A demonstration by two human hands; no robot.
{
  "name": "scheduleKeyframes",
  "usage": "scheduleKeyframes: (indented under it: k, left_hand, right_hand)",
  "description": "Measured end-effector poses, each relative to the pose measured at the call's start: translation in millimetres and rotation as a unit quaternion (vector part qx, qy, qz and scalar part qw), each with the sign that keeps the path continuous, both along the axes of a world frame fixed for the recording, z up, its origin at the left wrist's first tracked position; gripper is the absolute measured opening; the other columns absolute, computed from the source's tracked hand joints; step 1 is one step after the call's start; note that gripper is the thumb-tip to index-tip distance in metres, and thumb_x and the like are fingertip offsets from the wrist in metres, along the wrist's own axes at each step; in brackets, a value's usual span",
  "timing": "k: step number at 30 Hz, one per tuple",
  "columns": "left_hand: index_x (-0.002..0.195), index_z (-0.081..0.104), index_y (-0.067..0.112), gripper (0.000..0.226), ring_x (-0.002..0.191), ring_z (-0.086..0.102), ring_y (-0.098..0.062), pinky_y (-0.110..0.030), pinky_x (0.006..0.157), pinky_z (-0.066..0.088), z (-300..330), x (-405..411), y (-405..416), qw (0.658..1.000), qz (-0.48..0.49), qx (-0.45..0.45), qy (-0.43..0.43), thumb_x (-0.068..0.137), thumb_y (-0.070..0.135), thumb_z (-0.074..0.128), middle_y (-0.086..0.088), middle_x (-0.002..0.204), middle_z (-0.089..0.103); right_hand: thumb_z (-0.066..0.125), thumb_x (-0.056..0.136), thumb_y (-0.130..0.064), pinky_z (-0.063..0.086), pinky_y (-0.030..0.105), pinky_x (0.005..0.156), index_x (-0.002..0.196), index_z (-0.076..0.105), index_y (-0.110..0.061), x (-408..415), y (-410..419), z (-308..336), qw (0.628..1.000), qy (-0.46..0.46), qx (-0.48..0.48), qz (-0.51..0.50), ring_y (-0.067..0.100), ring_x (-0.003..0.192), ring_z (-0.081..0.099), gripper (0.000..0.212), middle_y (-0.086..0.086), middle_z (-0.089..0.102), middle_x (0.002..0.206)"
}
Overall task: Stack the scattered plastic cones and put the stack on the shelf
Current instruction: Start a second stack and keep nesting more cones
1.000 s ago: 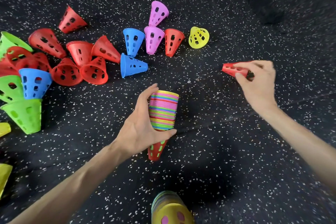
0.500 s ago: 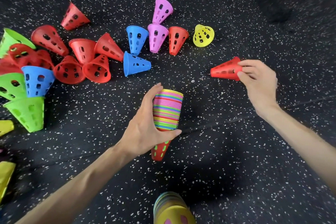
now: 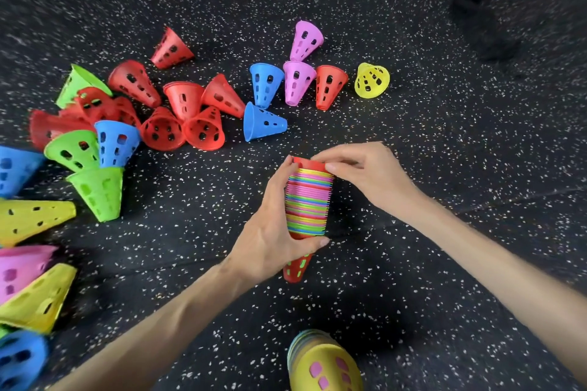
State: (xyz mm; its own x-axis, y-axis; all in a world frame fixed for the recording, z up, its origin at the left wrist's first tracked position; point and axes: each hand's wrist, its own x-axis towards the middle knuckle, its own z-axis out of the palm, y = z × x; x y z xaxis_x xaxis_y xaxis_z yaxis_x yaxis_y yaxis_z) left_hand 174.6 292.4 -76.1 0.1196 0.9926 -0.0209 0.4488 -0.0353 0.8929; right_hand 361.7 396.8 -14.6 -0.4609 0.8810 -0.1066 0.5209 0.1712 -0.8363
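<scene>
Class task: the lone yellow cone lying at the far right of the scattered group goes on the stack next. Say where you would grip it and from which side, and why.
Pinch the yellow cone at its wide rim, coming from above. It lies tipped with the open mouth facing the camera, so the rim edge is exposed, and no other cone touches it. The narrow tip points away, probably harder to reach.

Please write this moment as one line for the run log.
left hand: holds stack | right hand: seats red cone on top | loose cones: on floor
</scene>
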Motion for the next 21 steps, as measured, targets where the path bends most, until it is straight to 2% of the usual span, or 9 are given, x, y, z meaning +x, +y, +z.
scheduleKeyframes:
  k: [3, 5, 8, 11, 15, 18, 21]
  left_hand:
    - [0.152, -0.004, 0.061, 0.129, 0.139, 0.047, -0.002, -0.038, 0.113, 0.046, -2.0, -3.5, -5.6, 0.999, 0.021, -0.035, 0.000, 0.069, 0.043, 0.093, 0.019, 0.166, 0.021]
    - [0.154, -0.007, 0.057, 0.132, 0.139, 0.048, -0.004, -0.043, 0.113, 0.047, -3.6, -6.9, -8.9, 0.998, 0.036, -0.043, 0.016, 0.067, 0.050, 0.091, 0.017, 0.166, 0.026]
    - [0.155, -0.002, 0.055, 0.129, 0.141, 0.041, 0.004, -0.040, 0.114, 0.044, -1.1, -14.3, -12.4, 0.998, 0.040, -0.043, 0.027, 0.066, 0.055, 0.091, 0.018, 0.164, 0.030]
    - [0.156, 0.000, 0.052, 0.125, 0.138, 0.035, 0.015, -0.033, 0.115, 0.042, 3.9, -24.0, -17.0, 0.998, 0.036, -0.051, 0.031, 0.069, 0.054, 0.090, 0.023, 0.163, 0.026]
    - [0.161, 0.009, 0.039, 0.113, 0.143, 0.033, 0.007, -0.031, 0.118, 0.037, 8.2, -44.3, -22.8, 0.996, 0.053, -0.050, 0.058, 0.077, 0.047, 0.086, 0.016, 0.164, 0.026]
    - [0.161, 0.019, 0.031, 0.100, 0.148, 0.030, -0.001, -0.036, 0.122, 0.033, 12.0, -69.6, -26.6, 0.992, 0.081, -0.034, 0.089, 0.083, 0.047, 0.080, 0.014, 0.164, 0.027]
    - [0.157, 0.031, 0.026, 0.085, 0.149, 0.029, -0.006, -0.038, 0.124, 0.029, 13.8, -100.4, -29.9, 0.983, 0.117, -0.014, 0.139, 0.087, 0.044, 0.077, 0.010, 0.163, 0.031]
  right_hand:
    - [0.071, 0.092, -0.013, 0.053, 0.020, 0.090, 0.111, 0.076, -0.026, -3.6, -3.2, -1.5, 0.999, 0.003, -0.031, 0.023, -0.002, 0.100, 0.068, 0.023, -0.017, 0.076, 0.103]
    - [0.077, 0.087, -0.017, 0.049, 0.020, 0.096, 0.115, 0.073, -0.031, -6.8, -9.1, -3.2, 0.998, 0.002, -0.055, 0.039, -0.004, 0.106, 0.065, 0.031, -0.019, 0.074, 0.108]
    - [0.085, 0.078, -0.022, 0.043, 0.022, 0.101, 0.125, 0.064, -0.036, -13.6, -17.2, -6.6, 0.998, -0.034, -0.031, 0.053, -0.002, 0.114, 0.057, 0.053, -0.018, 0.064, 0.119]
    - [0.089, 0.072, -0.029, 0.039, 0.017, 0.094, 0.136, 0.049, -0.041, -21.8, -25.3, -7.0, 0.992, -0.092, -0.014, 0.082, 0.001, 0.117, 0.047, 0.076, -0.016, 0.046, 0.122]
    - [0.090, 0.070, -0.035, 0.037, 0.027, 0.101, 0.145, 0.030, -0.047, -24.2, -34.0, -15.4, 0.986, -0.136, -0.006, 0.100, 0.004, 0.122, 0.037, 0.098, -0.017, 0.032, 0.124]
    - [0.089, 0.072, -0.038, 0.038, 0.031, 0.101, 0.147, 0.025, -0.049, -21.9, -36.6, -15.4, 0.985, -0.147, -0.007, 0.085, 0.004, 0.122, 0.037, 0.099, -0.017, 0.030, 0.123]
    - [0.087, 0.075, -0.037, 0.033, 0.028, 0.098, 0.150, 0.023, -0.047, -19.7, -39.6, -14.2, 0.987, -0.145, -0.026, 0.067, 0.004, 0.122, 0.038, 0.099, -0.017, 0.030, 0.125]
